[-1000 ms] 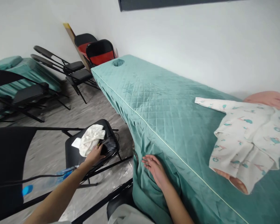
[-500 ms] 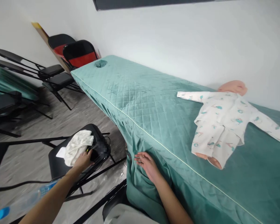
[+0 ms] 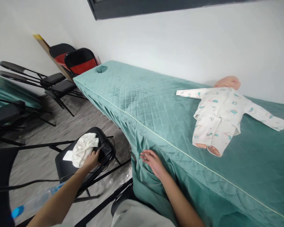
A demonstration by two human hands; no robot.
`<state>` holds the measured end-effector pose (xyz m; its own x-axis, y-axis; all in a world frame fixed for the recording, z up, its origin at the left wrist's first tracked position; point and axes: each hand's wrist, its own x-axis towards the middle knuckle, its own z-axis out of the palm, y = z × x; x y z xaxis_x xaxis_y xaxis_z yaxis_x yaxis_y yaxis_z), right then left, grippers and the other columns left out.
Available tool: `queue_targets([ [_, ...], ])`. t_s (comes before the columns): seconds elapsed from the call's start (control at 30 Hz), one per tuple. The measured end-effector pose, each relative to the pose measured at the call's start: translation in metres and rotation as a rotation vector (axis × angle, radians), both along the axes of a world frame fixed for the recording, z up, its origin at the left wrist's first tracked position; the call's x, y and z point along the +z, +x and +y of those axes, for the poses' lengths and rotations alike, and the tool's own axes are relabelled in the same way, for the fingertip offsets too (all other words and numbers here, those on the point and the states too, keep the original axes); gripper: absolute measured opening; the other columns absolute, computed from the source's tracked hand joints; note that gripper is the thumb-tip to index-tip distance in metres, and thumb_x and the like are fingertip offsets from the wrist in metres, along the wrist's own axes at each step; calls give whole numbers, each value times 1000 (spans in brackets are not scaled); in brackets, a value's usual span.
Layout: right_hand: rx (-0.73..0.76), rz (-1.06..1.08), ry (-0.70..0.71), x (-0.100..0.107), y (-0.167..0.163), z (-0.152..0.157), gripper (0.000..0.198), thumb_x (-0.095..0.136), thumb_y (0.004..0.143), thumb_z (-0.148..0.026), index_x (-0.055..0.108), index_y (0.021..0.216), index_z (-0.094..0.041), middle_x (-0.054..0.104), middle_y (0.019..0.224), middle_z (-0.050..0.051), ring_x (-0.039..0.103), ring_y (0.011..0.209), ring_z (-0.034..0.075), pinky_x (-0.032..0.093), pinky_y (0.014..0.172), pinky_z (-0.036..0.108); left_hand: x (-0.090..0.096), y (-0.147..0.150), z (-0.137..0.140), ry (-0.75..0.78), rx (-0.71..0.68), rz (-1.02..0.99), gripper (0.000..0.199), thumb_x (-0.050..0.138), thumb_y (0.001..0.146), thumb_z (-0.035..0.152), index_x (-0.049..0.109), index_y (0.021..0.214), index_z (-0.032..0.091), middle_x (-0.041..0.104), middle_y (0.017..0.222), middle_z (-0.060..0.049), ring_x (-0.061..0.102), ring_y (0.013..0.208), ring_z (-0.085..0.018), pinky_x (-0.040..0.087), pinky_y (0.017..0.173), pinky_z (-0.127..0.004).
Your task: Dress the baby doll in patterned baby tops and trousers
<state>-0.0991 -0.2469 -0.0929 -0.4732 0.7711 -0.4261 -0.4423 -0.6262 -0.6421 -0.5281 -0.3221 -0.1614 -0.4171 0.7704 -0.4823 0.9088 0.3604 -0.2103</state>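
Observation:
On the black folding chair (image 3: 68,165), my left hand (image 3: 91,160) has its fingers and thumb closed at the edge of a dark, flat, phone-like object (image 3: 105,150). Its fingertips are partly hidden. Crumpled white cloth (image 3: 83,149) lies right beside that hand. My right hand (image 3: 152,162) hovers by the draped side of the green bed, fingers loosely bent and apart, holding nothing. Farther right, a doll (image 3: 228,82) lies on the bed, dressed in a white printed long-sleeved top (image 3: 223,102) and matching shorts (image 3: 207,130).
The green quilted bed (image 3: 142,104) runs along the white wall and has a face hole (image 3: 101,69) at its far end. Folding chairs (image 3: 81,61) stand at the back left. A clear bottle with a blue cap (image 3: 17,212) is at lower left. A thin black cable crosses the near chair.
The view has shifted slightly, so the chair and both hands appear a little farther right and the doll farther left and higher. My left hand stays at the dark object.

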Motion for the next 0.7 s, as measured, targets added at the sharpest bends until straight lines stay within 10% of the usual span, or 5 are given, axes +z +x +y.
queue_targets([
  [0.47, 0, -43, 37, 3, 4, -6, 43, 84, 69, -51, 70, 96, -21, 74, 106, 8, 69, 98, 21, 49, 92, 35, 12, -7, -11, 71, -60, -108, 93, 64, 70, 24, 30, 156, 23, 45, 149, -17, 44, 137, -35, 39, 108, -45],
  [0.6, 3, -35, 26, 1, 5, -6, 41, 84, 70, -50, 70, 97, -22, 74, 107, 8, 69, 100, 21, 48, 92, 35, 28, -4, -16, 293, -86, -98, 61, 51, 87, 35, 45, 146, 20, 44, 153, -15, 40, 142, -31, 34, 115, -44],
  [0.7, 8, -25, 27, 1, 5, -7, 41, 84, 70, -49, 70, 98, -22, 73, 108, 7, 69, 100, 21, 48, 93, 35, 44, -13, -11, 558, 145, 122, 60, 44, 93, 42, 42, 145, 13, 33, 157, -22, 33, 145, -37, 31, 115, -54],
])
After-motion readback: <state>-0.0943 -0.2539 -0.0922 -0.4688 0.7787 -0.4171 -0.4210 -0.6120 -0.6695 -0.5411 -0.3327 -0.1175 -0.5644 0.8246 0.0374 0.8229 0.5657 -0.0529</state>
